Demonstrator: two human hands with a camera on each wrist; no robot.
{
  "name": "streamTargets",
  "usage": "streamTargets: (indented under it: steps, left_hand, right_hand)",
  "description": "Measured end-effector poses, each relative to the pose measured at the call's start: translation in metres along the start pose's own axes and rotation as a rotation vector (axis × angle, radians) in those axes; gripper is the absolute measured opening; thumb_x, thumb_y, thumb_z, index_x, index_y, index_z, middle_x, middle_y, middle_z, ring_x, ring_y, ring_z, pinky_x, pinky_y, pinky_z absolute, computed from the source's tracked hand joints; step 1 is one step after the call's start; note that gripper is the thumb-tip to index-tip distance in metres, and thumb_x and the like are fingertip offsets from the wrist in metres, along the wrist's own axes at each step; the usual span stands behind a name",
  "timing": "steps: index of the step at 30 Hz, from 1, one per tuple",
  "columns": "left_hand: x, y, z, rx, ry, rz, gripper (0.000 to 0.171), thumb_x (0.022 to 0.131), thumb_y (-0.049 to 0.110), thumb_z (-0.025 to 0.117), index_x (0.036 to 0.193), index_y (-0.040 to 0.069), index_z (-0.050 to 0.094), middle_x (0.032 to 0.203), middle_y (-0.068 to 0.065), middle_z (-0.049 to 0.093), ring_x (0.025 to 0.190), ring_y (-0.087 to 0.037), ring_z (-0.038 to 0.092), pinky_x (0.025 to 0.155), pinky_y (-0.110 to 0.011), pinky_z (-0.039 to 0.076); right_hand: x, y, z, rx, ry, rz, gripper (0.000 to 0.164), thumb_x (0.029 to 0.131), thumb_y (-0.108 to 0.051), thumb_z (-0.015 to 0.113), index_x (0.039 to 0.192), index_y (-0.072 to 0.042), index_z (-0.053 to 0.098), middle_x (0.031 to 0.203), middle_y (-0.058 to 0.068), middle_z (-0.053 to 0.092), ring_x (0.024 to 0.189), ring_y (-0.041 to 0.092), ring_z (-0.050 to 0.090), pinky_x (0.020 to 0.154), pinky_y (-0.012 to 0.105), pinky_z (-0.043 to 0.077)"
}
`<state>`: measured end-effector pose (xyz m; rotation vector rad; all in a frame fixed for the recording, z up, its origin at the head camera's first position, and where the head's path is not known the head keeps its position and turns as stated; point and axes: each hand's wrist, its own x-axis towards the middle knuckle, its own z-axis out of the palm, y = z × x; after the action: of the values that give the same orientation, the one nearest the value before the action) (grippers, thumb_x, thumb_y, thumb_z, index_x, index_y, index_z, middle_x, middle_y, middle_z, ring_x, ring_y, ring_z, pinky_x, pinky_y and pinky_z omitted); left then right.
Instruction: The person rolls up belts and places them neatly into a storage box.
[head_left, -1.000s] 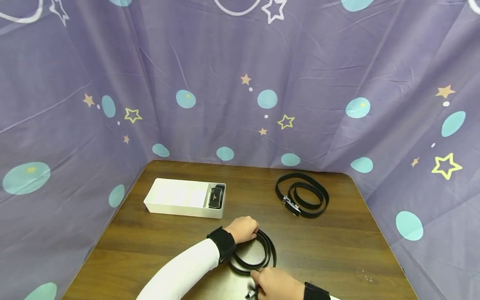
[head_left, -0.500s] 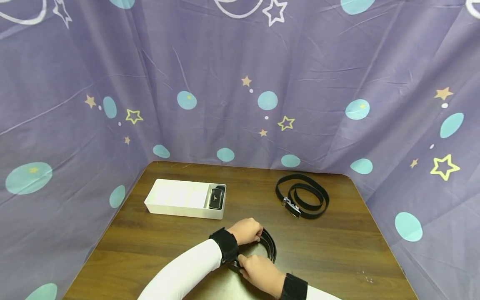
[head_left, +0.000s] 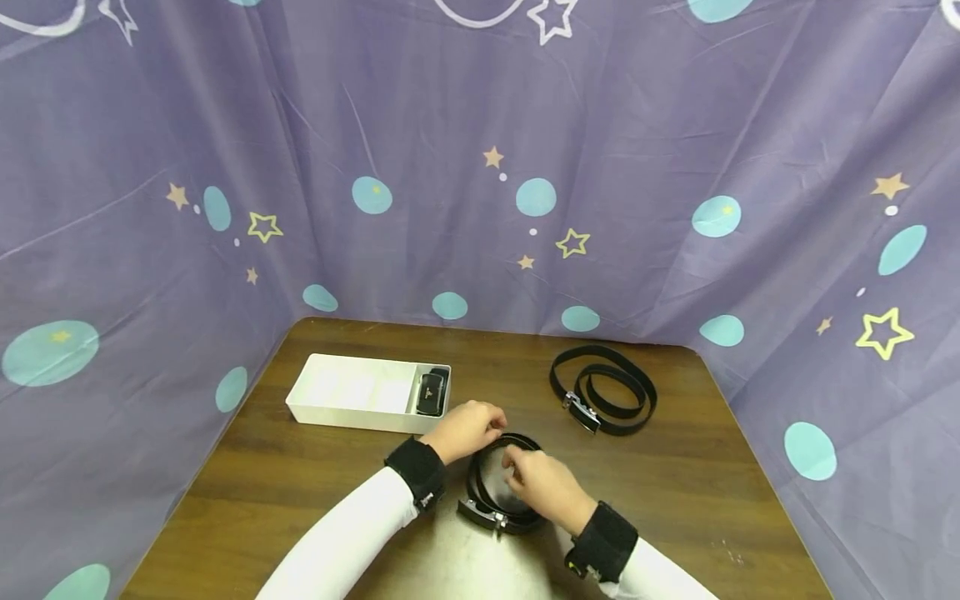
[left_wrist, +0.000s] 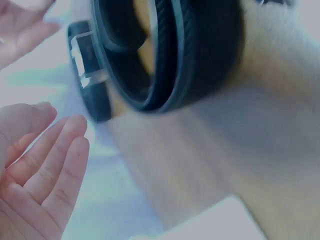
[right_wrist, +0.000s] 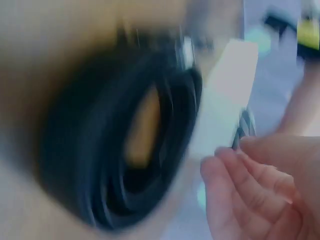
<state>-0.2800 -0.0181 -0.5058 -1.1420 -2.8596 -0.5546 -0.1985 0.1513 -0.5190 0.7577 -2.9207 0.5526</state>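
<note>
A black belt [head_left: 481,517] with a silver-edged buckle lies coiled on the table near the front, its buckle on the near side. My left hand [head_left: 467,431] hovers at the far left of the coil, fingers loosely bent. In the left wrist view, that hand [left_wrist: 45,170] is apart from the belt [left_wrist: 212,50]. Above the right part of the coil is my right hand [head_left: 551,487], slightly blurred. From the right wrist, the hand's relaxed fingers [right_wrist: 250,195] hold nothing, and the belt [right_wrist: 75,145] stands beside them, blurred.
At the back left stands a white box [head_left: 352,412], with another rolled black belt [head_left: 431,393] in its narrow right compartment. Back right, a third black belt [head_left: 649,400] lies loosely coiled. A patterned purple curtain [head_left: 450,233] rises behind the wooden table [head_left: 697,492].
The buckle end has been wrapped round to the coil's near side. Both hands have let go of the belt; the left moved away and back, and the right moved right and up.
</note>
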Motion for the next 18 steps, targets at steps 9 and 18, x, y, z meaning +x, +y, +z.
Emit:
streamTargets:
  steps: [9,18]
  left_hand:
    - [-0.033,0.025,0.008,0.152,-0.035,0.084,0.013,0.084,0.033,0.071,0.075,0.026,0.064,0.071,0.017,0.06,0.061,0.002,0.051,0.054,-0.02,0.042]
    - [-0.064,0.049,0.048,0.282,-0.086,0.163,0.031,0.076,0.049,0.077,0.076,0.025,0.057,0.072,0.016,0.054,0.06,0.002,0.05,0.052,-0.018,0.041]
  right_hand:
    - [0.022,0.035,0.004,-0.126,0.103,0.084,0.021,0.076,-0.009,0.077,0.081,-0.012,0.056,0.071,-0.002,0.058,0.059,0.012,0.055,0.047,0.03,0.043]
    - [0.023,0.043,0.036,-0.245,0.112,0.056,0.015,0.073,-0.001,0.073,0.079,-0.008,0.062,0.082,0.006,0.068,0.071,0.026,0.067,0.053,0.039,0.052]
